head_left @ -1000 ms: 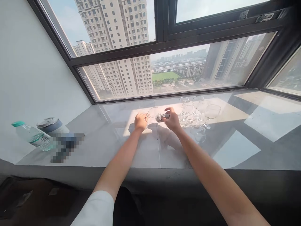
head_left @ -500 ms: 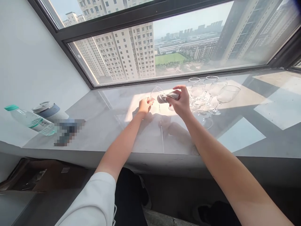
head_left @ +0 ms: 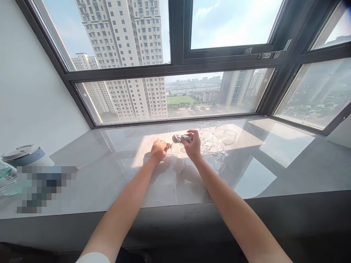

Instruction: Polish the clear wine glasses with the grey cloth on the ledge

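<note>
Both arms reach out over a grey marble window sill [head_left: 115, 171]. My left hand [head_left: 158, 149] is closed on the stem of a clear wine glass [head_left: 172, 147] held tilted between the hands. My right hand [head_left: 192, 144] is closed on a small grey cloth [head_left: 179, 138] pressed against the glass's bowl. Just to the right of my right hand several empty wine glasses [head_left: 219, 137] stand upright in a cluster in the sunlight.
A lidded blue and white cup [head_left: 26, 155] and a plastic water bottle [head_left: 7, 179] stand at the sill's far left by the white wall, beside a blurred patch. A dark-framed window [head_left: 175, 65] backs the sill. Sunlit patches lie to the right.
The view has tilted up and pulled back, so the hands look smaller and further off. Both hands keep the glass and the cloth; the cloth has shifted a little on the glass.
</note>
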A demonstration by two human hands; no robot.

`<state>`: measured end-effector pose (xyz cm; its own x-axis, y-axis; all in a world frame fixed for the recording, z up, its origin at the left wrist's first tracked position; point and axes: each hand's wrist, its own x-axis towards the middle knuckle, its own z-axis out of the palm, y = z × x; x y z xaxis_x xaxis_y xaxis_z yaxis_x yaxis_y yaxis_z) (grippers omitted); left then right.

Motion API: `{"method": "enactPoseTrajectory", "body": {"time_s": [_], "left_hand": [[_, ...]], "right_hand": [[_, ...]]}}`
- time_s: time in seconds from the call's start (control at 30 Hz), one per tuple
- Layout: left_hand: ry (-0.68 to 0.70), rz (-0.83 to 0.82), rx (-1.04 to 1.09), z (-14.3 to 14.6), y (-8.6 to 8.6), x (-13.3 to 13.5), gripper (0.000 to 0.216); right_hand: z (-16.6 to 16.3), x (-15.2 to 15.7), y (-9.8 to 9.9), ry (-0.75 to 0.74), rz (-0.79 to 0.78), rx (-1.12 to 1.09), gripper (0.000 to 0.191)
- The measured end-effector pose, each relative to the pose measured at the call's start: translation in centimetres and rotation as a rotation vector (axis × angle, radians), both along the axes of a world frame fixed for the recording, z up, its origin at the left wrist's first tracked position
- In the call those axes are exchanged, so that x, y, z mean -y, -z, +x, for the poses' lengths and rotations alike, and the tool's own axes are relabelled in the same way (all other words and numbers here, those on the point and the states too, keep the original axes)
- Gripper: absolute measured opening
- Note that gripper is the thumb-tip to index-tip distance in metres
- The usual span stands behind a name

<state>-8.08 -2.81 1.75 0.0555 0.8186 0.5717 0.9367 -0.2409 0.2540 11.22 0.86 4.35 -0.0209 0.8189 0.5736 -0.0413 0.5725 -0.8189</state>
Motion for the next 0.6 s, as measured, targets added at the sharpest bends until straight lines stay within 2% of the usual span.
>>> {"method": "enactPoseTrajectory", "body": {"time_s": [0.07,0.13,0.2,0.27,0.37,0.47,0.53,0.6], "left_hand": [[0.029,0.048,0.066,0.2,-0.1,0.5,0.019],[-0.024,0.089,0.192,0.3,-0.3,1.0,0.017],[-0.108,0.082,0.3,0.1,-0.5,1.3,0.017],[-0.167,0.006,0.337,-0.2,-0.7,1.5,0.021],[-0.244,-0.112,0.298,-0.6,-0.8,1.6,0.025],[-0.255,-0.162,0.218,-0.5,-0.7,1.8,0.024],[-0.211,-0.203,0.165,-0.2,-0.7,1.8,0.024],[-0.169,-0.242,0.14,0.2,-0.7,1.7,0.024]], "right_hand": [[0.4,-0.3,0.2,0.075,-0.04,-0.034,0.035],[0.5,-0.6,0.5,0.087,-0.091,-0.051,0.038],[0.3,-0.7,0.6,0.02,-0.139,-0.046,0.042],[-0.1,-0.6,0.6,-0.093,-0.181,-0.024,0.046],[-0.8,-0.1,0.3,-0.284,-0.212,0.01,0.047],[-1.1,0.5,0.0,-0.418,-0.185,0.016,0.048],[-1.1,0.7,-0.2,-0.408,-0.153,-0.014,0.046],[-0.9,0.7,-0.3,-0.325,-0.112,-0.047,0.042]]}}
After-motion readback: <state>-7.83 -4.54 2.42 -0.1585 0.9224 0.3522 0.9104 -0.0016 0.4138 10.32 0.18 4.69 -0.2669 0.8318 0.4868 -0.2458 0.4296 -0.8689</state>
